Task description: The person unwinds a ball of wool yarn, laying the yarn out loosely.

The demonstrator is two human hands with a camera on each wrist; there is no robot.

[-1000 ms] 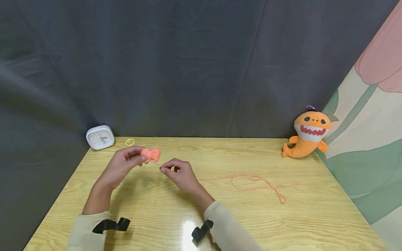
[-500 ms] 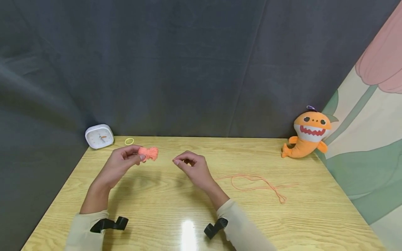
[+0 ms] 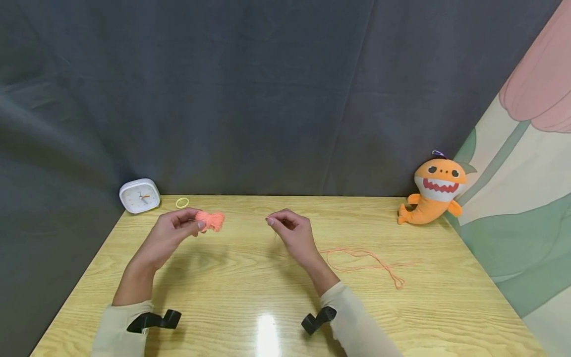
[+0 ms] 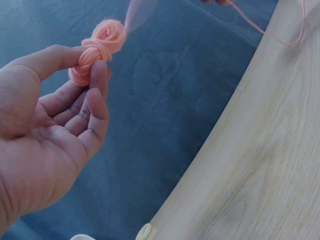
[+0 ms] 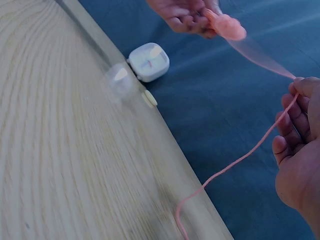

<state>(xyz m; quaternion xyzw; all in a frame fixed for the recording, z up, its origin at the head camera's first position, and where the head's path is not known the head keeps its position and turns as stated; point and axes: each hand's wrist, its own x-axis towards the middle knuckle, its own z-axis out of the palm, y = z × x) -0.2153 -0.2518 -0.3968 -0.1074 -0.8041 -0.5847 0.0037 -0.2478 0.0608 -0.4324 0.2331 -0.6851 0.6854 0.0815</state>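
Observation:
In my left hand [image 3: 167, 237] I pinch a small coral yarn bundle [image 3: 213, 221], wrapped round its middle, between thumb and fingers above the table. The left wrist view shows the bundle [image 4: 103, 44] with loops at its far end. My right hand [image 3: 298, 239] pinches a strand of the same yarn [image 5: 239, 159] to the right of the bundle. Between bundle and right fingertips the right wrist view shows a blurred stretch of yarn [image 5: 260, 59]. Past the right hand the strand hangs down to the table. More loose yarn [image 3: 373, 255] lies in loops farther right.
A white clock [image 3: 140, 196] stands at the table's back left corner. Beside it lies a yellow ring [image 3: 182, 203]. An orange shark plush [image 3: 434, 191] sits at the back right. A dark curtain [image 3: 250, 99] hangs behind the wooden table [image 3: 214, 302].
My right hand has moved right and slightly up, away from the bundle, with the strand still pinched. My left hand and the bundle have hardly shifted.

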